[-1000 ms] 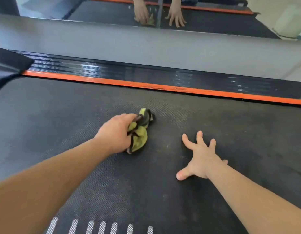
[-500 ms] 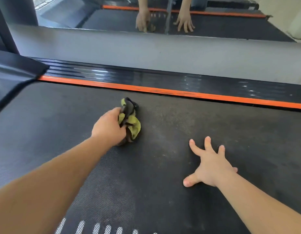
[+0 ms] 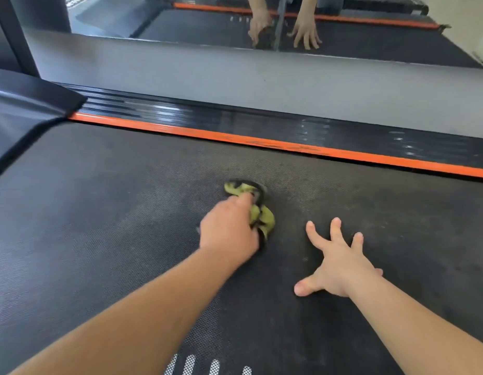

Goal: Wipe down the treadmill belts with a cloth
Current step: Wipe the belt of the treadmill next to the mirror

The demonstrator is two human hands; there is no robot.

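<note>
Head view | left hand (image 3: 228,234) fingers clenched round a crumpled yellow-green and black cloth (image 3: 263,219), mid-way across the dark textured treadmill belt (image 3: 99,212) | cloth's swung back toward the right hand (image 3: 340,263), fingers released, splayed flat on the belt | looks like back-and-forth scrubbing, plenty of belt left imo

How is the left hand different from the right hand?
The left hand is curled round the green cloth; the right hand holds nothing. The left hand's fingers are bunched up, while the right hand's fingers are spread wide and straight. The left hand looks blurry; the right hand looks sharp. Both are stretched out over the black belt.
</note>
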